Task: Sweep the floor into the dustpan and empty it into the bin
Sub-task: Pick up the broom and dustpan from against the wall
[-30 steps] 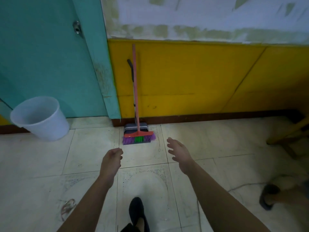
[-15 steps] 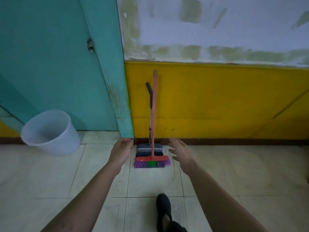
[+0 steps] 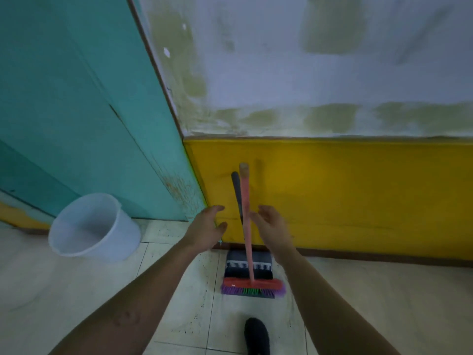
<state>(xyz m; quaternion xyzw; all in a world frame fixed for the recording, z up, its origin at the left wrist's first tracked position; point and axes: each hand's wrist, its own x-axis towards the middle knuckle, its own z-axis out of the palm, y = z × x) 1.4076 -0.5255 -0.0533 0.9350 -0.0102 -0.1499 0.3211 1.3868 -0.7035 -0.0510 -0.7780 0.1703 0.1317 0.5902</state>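
While the bin (image 3: 94, 226) stands well left by the door (image 3: 76, 111), broom (image 3: 246, 226) and dustpan (image 3: 235, 271) lean together on the wall (image 3: 358, 201) (handles side by side): grabbing one may topple the other. Left hand (image 3: 204, 226) and right hand (image 3: 271, 226) flank them, both released, holding nothing.

The floor (image 3: 76, 290) is laid with pale square tiles, dotted with dark specks near the middle. A white bucket (image 3: 94, 226) sits on it at the far left. At the far middle a dark dustpan (image 3: 238, 267) rests on the tiles, and a red broom (image 3: 253, 286) stands on its purple bristles at the pan's near edge. A black shoe (image 3: 256, 335) is planted on the nearest tiles.
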